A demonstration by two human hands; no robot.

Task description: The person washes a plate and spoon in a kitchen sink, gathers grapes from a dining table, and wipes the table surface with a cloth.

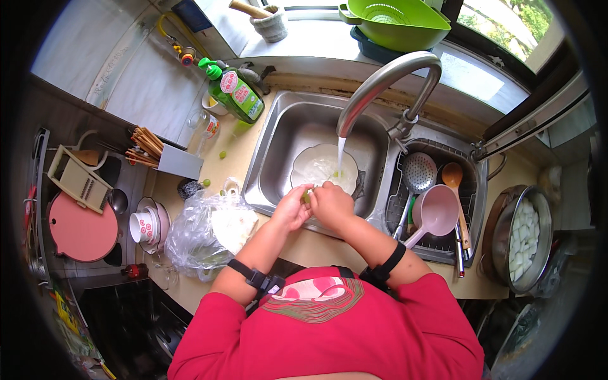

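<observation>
Both my hands meet over the near edge of the left basin of a stainless steel sink (285, 142). My left hand (292, 209) holds green grapes (307, 195) in its fingers. Closed around the same spot, my right hand (331, 203) touches the grapes; its fingertips are partly hidden. Just beyond them a white bowl (304, 164) with a scalloped rim stands in the basin, holding water and a green grape (336, 174). Water runs into it from the curved metal faucet (380, 80). A clear plastic bag (190, 237) lies on the counter left of my forearm.
A few loose grapes (223, 155) and a green soap bottle (237, 97) are on the left counter. In the right basin's rack are a pink ladle (436, 211), a skimmer (419, 172) and a wooden spoon (452, 175). A metal pot (541, 266) of white pieces stands far right.
</observation>
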